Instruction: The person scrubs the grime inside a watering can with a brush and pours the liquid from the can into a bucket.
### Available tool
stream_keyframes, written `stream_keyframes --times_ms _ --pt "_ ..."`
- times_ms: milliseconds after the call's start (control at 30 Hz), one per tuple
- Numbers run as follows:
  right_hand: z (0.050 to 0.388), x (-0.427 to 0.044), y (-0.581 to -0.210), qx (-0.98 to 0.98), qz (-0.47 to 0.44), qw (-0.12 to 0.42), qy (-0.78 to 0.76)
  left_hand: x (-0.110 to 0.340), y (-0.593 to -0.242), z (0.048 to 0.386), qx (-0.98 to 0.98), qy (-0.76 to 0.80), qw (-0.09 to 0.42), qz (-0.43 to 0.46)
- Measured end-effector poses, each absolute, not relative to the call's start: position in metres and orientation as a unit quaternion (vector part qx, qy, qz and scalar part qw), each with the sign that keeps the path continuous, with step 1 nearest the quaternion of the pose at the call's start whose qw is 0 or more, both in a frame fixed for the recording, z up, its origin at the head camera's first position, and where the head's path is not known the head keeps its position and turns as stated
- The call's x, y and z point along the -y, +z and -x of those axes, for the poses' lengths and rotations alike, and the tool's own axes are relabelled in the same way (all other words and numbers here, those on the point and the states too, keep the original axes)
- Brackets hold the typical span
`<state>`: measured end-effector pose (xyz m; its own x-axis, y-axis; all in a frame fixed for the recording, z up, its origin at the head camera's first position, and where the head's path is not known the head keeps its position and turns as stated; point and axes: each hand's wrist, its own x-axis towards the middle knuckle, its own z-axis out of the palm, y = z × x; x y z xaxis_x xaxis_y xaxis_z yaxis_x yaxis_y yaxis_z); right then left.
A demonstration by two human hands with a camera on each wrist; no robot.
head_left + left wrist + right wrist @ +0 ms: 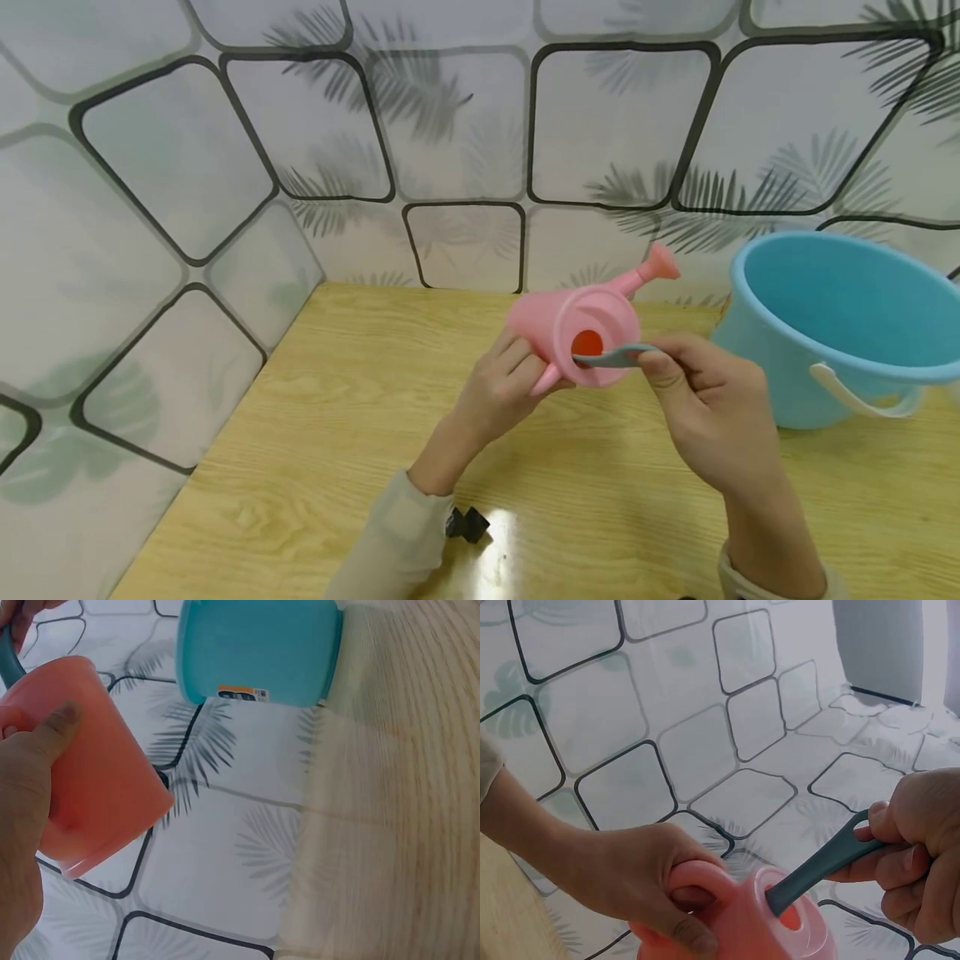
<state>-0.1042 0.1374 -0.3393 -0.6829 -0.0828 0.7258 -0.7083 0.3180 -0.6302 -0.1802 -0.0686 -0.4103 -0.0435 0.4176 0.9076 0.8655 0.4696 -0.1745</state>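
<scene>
A pink watering can [536,317] is held up off the table, tilted so its round opening faces me and its spout points up and right. My left hand [497,387] grips it by the handle and side, thumb against the body in the left wrist view. My right hand [712,408] pinches the end of a grey-teal handled utensil [817,864], which has a hole near its end. The utensil's far end goes through the opening and is hidden inside. An orange-red round patch [587,342] shows inside the can; what it is I cannot tell.
A light-blue bucket [757,367] with a white handle [862,398] stands on the wooden table [300,433] at the right. A small black object [467,525] is beside the left sleeve. Patterned wall covering [465,125] rises behind and left of the table.
</scene>
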Motion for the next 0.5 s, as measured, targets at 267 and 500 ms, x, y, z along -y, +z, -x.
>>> stream_keyframes --times_ms 267,500 --pt "0.1049 -0.1309 -0.3363 0.761 -0.264 0.277 0.523 0.0664 -0.4069 0.1778 0.674 -0.209 0.530 0.470" --pt "0.1017 -0.1354 -0.3355 0.758 -0.245 0.286 0.533 0.0672 -0.4088 0.1800 0.680 -0.205 0.530 0.464"
